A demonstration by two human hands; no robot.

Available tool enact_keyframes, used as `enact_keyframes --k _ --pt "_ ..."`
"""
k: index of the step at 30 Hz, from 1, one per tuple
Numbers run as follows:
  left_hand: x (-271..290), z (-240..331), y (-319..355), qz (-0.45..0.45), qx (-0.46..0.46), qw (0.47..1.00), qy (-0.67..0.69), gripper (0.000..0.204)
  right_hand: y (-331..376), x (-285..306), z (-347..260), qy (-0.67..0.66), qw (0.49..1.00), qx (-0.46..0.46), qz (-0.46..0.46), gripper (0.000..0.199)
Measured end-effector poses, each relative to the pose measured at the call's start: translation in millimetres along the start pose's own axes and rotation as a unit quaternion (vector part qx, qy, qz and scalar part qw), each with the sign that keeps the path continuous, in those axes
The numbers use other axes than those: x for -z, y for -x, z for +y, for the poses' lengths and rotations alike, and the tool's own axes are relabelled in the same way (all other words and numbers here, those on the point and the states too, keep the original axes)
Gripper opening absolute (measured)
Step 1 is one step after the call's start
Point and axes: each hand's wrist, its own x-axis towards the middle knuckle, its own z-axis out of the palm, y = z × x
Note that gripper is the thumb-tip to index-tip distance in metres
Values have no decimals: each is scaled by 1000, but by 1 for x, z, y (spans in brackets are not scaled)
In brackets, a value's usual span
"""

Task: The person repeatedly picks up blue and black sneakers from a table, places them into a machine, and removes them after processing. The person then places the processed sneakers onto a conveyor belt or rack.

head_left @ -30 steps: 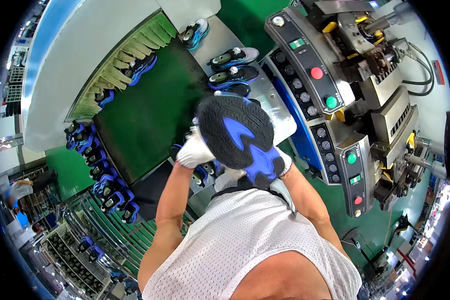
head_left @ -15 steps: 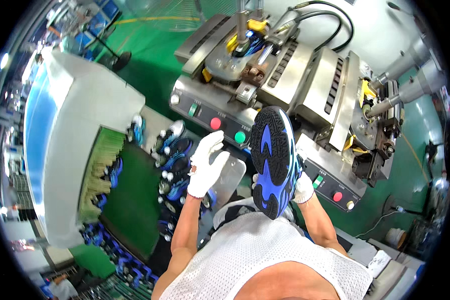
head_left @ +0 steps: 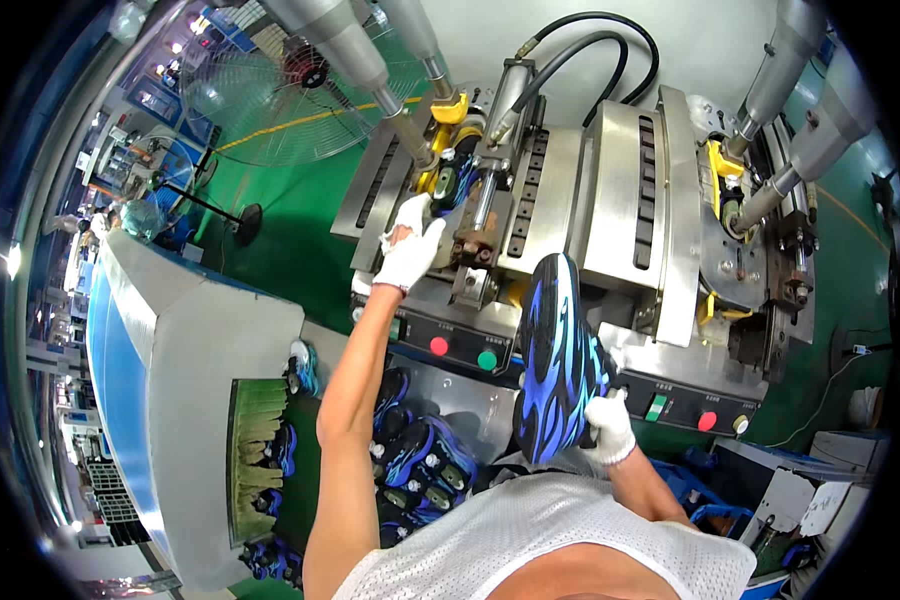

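My right hand, in a white glove, grips a blue and black sports shoe by its side. The shoe is held upright in front of my body, its toe pointing away from me. Further off and to the left, my left hand, also gloved, reaches over the left station of a metal press machine. Its fingers are apart and I see nothing in them. Just beyond the fingertips, a second blue and black shoe sits in that station under the press rods.
Several similar shoes lie on the surface below my left arm. A grey-white machine with a bristle-curtained opening stands at left. The press's right station has thick rods above it. A large fan stands behind.
My left hand has moved forward from above the front panel to the left station. The held shoe has turned from showing its sole to showing more of its side. The view has shifted.
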Motion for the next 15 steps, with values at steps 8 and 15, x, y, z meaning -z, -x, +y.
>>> enact_keyframes --k 8,15 --pt "-105 -48 -117 80 36 994 -64 88 21 28 -5 177 976 117 36 83" --pt "-57 -26 -160 -52 166 978 -111 71 9 9 -4 251 950 36 182 34"
